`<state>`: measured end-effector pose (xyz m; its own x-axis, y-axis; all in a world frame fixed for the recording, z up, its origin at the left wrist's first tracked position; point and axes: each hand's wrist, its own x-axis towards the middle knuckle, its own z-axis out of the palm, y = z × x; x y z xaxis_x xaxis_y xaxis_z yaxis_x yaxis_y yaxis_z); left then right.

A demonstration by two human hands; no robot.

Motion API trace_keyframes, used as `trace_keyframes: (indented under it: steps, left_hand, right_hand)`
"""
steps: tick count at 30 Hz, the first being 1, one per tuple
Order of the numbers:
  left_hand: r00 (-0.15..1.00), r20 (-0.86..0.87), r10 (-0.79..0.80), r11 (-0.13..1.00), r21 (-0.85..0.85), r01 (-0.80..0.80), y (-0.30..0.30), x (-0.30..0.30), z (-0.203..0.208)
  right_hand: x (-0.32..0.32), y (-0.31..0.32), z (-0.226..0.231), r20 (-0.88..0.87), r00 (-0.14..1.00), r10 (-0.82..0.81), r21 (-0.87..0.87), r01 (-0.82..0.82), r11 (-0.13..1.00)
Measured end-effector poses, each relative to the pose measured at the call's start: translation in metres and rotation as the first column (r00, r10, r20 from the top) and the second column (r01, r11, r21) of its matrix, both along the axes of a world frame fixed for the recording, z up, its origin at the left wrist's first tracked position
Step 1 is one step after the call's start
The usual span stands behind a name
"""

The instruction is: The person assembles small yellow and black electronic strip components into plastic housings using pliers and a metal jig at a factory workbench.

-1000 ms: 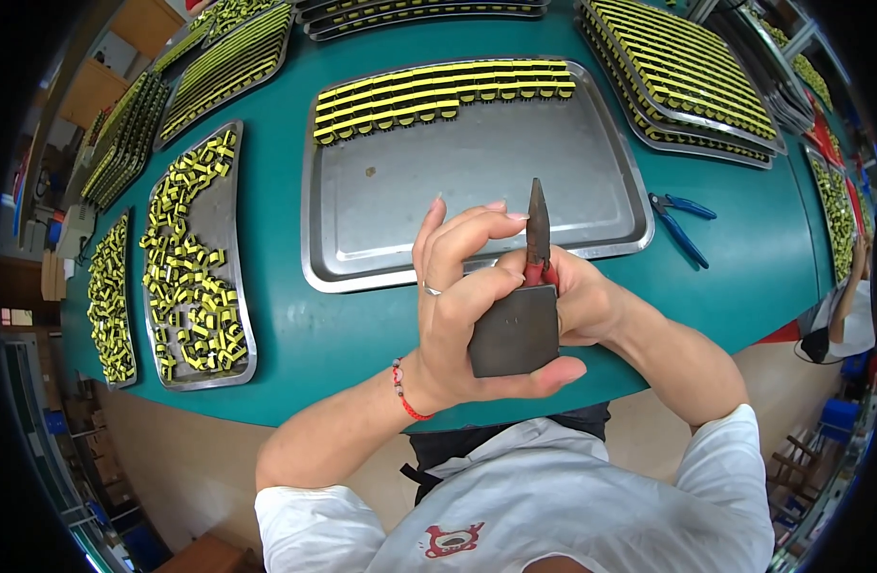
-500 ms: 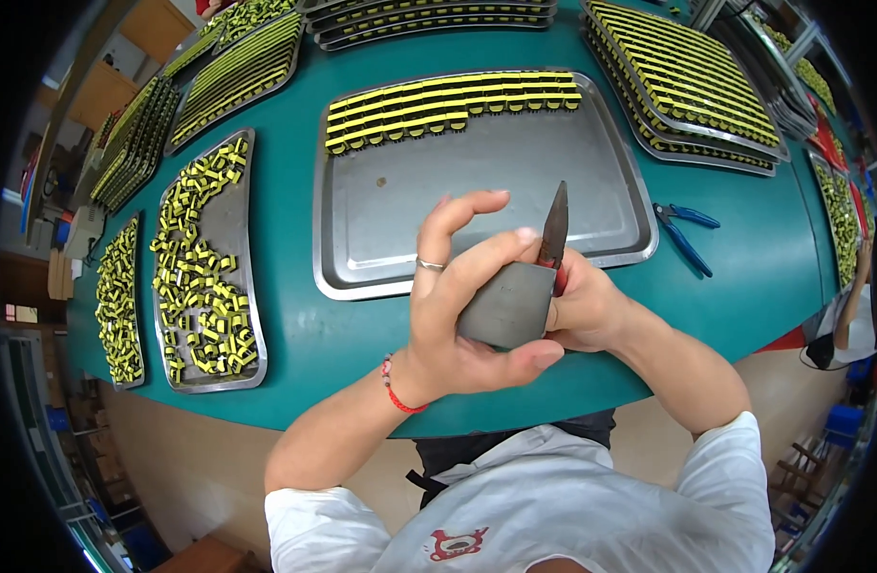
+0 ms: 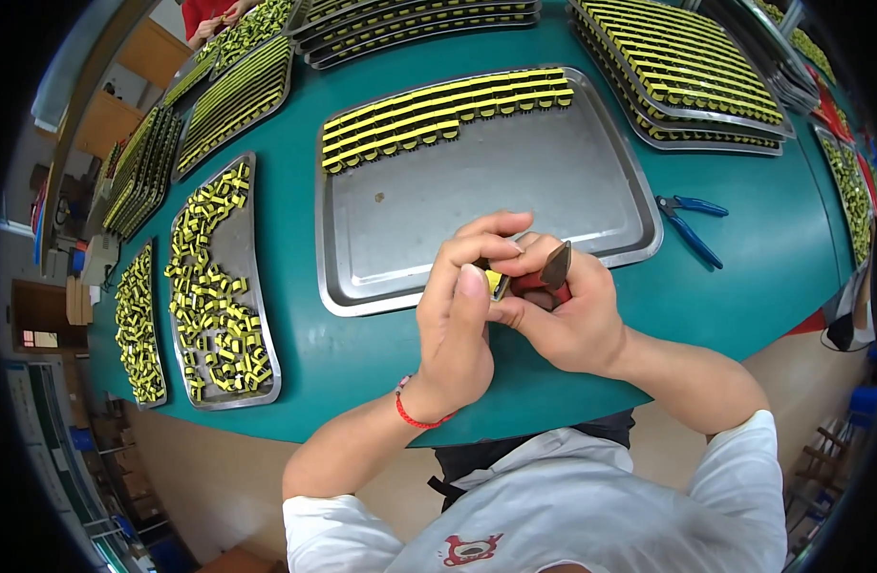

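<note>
In front of my chest, both hands meet over the near edge of a metal tray [image 3: 338, 296]. Between the fingers of my left hand [image 3: 458, 325] is a small yellow-and-black part [image 3: 496, 284], partly covered by the fingertips. My right hand [image 3: 584, 320] closes round a tool with a dark pointed tip [image 3: 557, 265] and red grips; most of it is hidden, so its exact kind is unclear. The right thumb is close to the small part. Rows of yellow-and-black parts [image 3: 438, 113] fill the far side of the tray.
Blue-handled cutters [image 3: 692, 229] lie right of the tray on the green table [image 3: 744, 286]. Loose parts fill two narrow trays [image 3: 224, 296] [image 3: 140, 329] at left. Stacked trays of rowed parts [image 3: 682, 72] stand at far right and back. Another person's hands [image 3: 219, 21] show at far left.
My left hand has turned and closed to a pinch; the smooth grey object it cupped is out of sight. A small yellow-and-black part now shows there. The tool's tip appears foreshortened.
</note>
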<state>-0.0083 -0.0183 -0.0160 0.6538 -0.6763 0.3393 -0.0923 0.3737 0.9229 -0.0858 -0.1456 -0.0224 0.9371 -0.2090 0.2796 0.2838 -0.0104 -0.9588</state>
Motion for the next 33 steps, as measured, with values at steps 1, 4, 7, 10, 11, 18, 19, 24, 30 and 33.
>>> trace_keyframes:
  steps: [1, 4, 7, 10, 11, 18, 19, 24, 30, 33]
  left_hand:
    - [0.999, 0.009, 0.036, 0.999, 0.02, -0.036, 0.0, 0.0, 0.0]
    - [0.972, 0.167, 0.163, 0.983, 0.053, -0.173, -0.001, -0.003, 0.001]
    - [0.906, 0.261, 0.334, 0.934, 0.042, -0.356, 0.0, 0.003, 0.006]
    - [0.927, 0.003, 0.376, 0.927, 0.006, -0.376, 0.008, 0.033, 0.014]
    - [0.936, -0.203, 0.287, 0.952, -0.046, -0.302, 0.012, 0.039, 0.018]
    - [0.997, -0.05, -0.065, 0.994, 0.088, 0.069, 0.014, 0.01, 0.025]
    - [0.985, 0.16, -0.072, 0.989, 0.138, 0.05, 0.013, 0.009, 0.026]
    - [0.896, 0.441, 0.057, 0.979, 0.152, -0.137, 0.011, 0.016, 0.021]
    - [0.761, 0.587, 0.277, 0.929, 0.037, -0.367, 0.018, 0.026, 0.017]
    - [0.712, 0.639, 0.289, 0.919, 0.023, -0.393, 0.021, 0.03, 0.021]
  right_hand:
    - [-0.001, -0.001, 0.001, -0.013, 1.0, -0.013, -0.067, 0.012, 0.998]
    - [-0.004, -0.002, 0.007, 0.001, 1.0, -0.026, -0.185, 0.026, 0.982]
    - [-0.006, 0.002, 0.006, 0.074, 0.997, -0.037, -0.14, 0.047, 0.989]
    - [-0.005, -0.007, 0.006, 0.221, 0.971, -0.087, -0.165, 0.125, 0.978]
    - [-0.003, -0.009, 0.008, 0.326, 0.941, -0.094, -0.268, 0.188, 0.945]
    - [0.006, -0.022, 0.011, 0.526, 0.85, -0.006, -0.486, 0.307, 0.818]
    - [0.008, -0.022, 0.011, 0.567, 0.824, 0.009, -0.51, 0.343, 0.789]
    - [0.002, -0.016, 0.013, 0.488, 0.872, -0.019, -0.514, 0.305, 0.802]
    - [-0.006, -0.018, 0.028, 0.284, 0.958, 0.04, 0.293, -0.126, 0.948]
    - [-0.008, -0.025, 0.047, -0.233, 0.698, 0.678, 0.549, -0.481, 0.684]
